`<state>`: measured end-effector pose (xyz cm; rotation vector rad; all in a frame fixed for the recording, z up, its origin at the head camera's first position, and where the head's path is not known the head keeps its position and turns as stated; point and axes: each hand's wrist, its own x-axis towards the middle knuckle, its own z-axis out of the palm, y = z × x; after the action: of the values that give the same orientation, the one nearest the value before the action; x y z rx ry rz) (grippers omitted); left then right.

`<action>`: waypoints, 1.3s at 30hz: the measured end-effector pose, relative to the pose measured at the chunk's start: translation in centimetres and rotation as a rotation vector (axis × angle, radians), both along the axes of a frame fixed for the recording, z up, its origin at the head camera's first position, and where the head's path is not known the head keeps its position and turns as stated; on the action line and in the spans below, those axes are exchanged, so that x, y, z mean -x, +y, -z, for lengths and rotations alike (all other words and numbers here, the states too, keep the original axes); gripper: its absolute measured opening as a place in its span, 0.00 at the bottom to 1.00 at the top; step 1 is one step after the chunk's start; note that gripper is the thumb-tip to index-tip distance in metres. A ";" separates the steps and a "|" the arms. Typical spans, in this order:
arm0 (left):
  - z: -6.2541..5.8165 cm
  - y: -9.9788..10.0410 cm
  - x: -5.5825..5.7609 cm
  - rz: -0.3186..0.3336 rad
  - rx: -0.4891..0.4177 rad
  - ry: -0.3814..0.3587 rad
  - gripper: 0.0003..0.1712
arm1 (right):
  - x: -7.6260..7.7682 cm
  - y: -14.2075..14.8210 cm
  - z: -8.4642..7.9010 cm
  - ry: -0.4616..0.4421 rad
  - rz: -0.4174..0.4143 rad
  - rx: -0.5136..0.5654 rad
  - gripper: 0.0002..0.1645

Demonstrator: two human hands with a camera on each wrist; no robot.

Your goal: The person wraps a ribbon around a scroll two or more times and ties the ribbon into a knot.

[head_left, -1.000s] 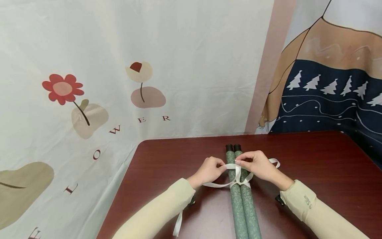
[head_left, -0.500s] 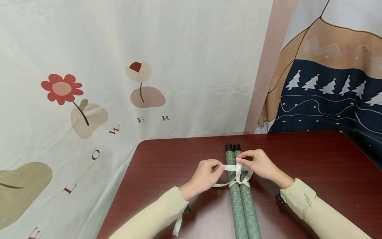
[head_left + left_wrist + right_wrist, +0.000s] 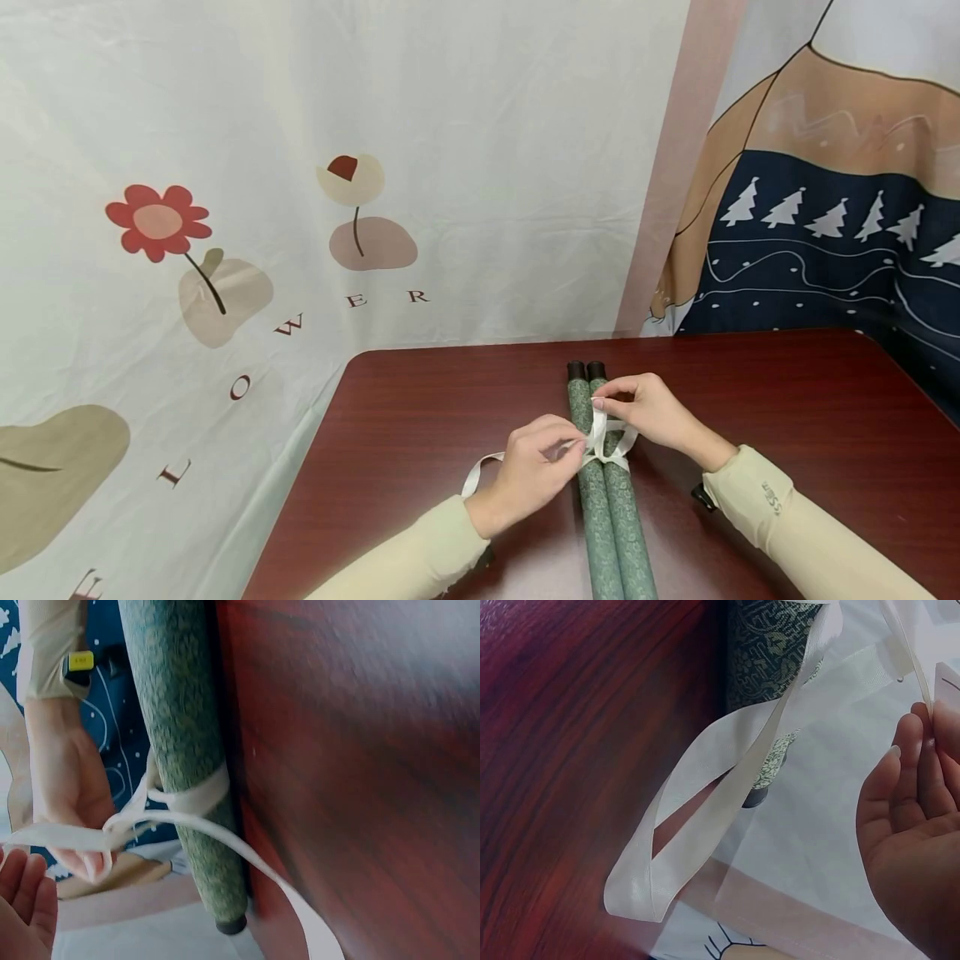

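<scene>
Two green patterned scrolls [image 3: 602,533] with black end knobs [image 3: 575,371] lie side by side, pointing away from me. A white ribbon [image 3: 617,461] is wrapped around both, crossing on top. Just left of this crossing, my left hand [image 3: 531,471] pinches a length of ribbon between thumb and fingertips. Slightly farther back, above the scrolls, my right hand [image 3: 654,414] pinches another part of the ribbon and holds it up. The right wrist view shows a wide ribbon loop [image 3: 697,862] hanging beside a scroll. In the left wrist view a loose ribbon length [image 3: 277,877] trails down over the table.
The dark red-brown table [image 3: 420,400] extends to both sides of the scrolls. Behind it hangs a pale printed cloth [image 3: 487,208], with a navy tree-patterned cloth [image 3: 795,275] at the right. Dark wrist devices [image 3: 703,499] sit under the cream sleeves.
My left hand first shifted slightly left, then moved right to the ribbon crossing, and the loose ribbon behind it now arches up. My right hand stays nearly in place; the loop beyond it has left view.
</scene>
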<state>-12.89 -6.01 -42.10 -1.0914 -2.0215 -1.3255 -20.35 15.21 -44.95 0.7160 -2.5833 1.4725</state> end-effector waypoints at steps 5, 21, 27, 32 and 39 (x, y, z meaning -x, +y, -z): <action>-0.7 1.1 -1.0 0.069 0.061 0.112 0.09 | 0.0 0.1 -0.3 -0.002 -0.010 -0.006 0.09; 4.3 5.5 -0.9 0.215 0.285 0.051 0.07 | 0.0 0.0 -0.6 0.008 -0.032 -0.005 0.07; 4.7 6.3 -0.4 0.182 0.440 0.045 0.05 | -0.5 -0.2 -1.2 -0.014 -0.023 -0.024 0.04; 4.6 6.5 -0.1 0.124 0.674 0.134 0.07 | -1.7 -0.7 -3.1 -0.020 -0.019 -0.036 0.03; 4.5 6.1 -0.2 0.092 0.778 0.199 0.14 | -0.6 -0.2 -1.2 -0.047 -0.015 -0.039 0.05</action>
<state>-12.69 0.11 -46.60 -1.5732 -2.4000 -0.4026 -19.79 14.97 -43.79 0.7148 -2.6540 1.4652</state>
